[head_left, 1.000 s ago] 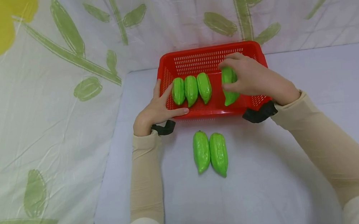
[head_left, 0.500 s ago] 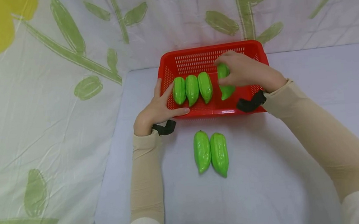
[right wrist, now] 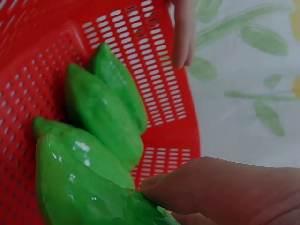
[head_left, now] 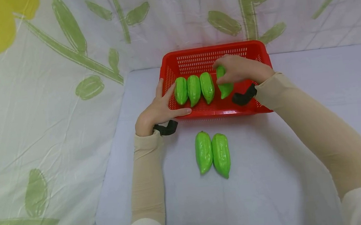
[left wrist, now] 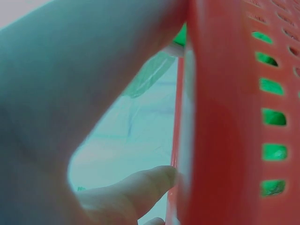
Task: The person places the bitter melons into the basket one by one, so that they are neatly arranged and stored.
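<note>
In the head view, my right hand (head_left: 241, 68) holds a glossy green ridged fruit with a pointed tip, like a star fruit (head_left: 226, 90), inside the red basket (head_left: 229, 112). To its left, several similar green fruits (head_left: 194, 90) lie in a row. The right wrist view shows my thumb (right wrist: 173, 187) against the held fruit (right wrist: 84, 192), which partly covers the neighbouring one. My left hand (head_left: 157, 111) rests spread on the basket's front left corner, thumb along the front rim. Two more green fruits (head_left: 204, 153) lie side by side on the table before the basket.
The basket has slotted walls and stands at the back of the white-covered table (head_left: 271, 176). Behind it and on the left hangs a pale sheet (head_left: 178, 18) printed with green leaves and yellow flowers. Black wrist bands (head_left: 167, 128) sit on both wrists.
My right hand has moved left within the basket with the held fruit, bringing it closer to the row. The left hand and the fruits on the table stay put.
</note>
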`<state>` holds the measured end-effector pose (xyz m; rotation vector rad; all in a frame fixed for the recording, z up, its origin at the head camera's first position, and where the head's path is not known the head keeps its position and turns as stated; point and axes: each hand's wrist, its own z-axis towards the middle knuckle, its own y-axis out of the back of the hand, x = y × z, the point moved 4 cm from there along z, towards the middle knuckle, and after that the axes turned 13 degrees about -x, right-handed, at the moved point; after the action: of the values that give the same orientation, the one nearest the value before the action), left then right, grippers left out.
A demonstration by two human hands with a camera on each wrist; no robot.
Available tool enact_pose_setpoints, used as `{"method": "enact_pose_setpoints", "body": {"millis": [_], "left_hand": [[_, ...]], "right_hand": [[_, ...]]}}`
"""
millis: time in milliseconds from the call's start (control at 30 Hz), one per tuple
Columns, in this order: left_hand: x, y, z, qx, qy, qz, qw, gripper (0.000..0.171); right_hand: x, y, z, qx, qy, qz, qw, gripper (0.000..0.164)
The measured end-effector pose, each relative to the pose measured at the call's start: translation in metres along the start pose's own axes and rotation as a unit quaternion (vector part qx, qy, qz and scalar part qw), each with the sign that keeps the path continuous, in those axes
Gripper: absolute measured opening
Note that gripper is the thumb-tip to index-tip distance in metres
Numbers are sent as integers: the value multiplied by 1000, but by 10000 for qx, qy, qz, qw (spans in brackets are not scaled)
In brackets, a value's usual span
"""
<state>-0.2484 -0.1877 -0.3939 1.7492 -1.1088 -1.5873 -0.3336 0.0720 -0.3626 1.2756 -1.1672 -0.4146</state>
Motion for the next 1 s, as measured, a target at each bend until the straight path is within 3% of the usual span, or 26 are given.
{"method": "enact_pose_setpoints", "body": {"millis": [433, 1000], "left_hand": [[0, 0, 0, -18, 23, -26, 10000, 112], [1, 0, 0, -2, 30, -21, 10000, 112]], "right_hand": [[-10, -22, 26, 245, 108, -39, 9996, 63], [-20, -37, 37, 519, 30, 38, 9986, 64]]}}
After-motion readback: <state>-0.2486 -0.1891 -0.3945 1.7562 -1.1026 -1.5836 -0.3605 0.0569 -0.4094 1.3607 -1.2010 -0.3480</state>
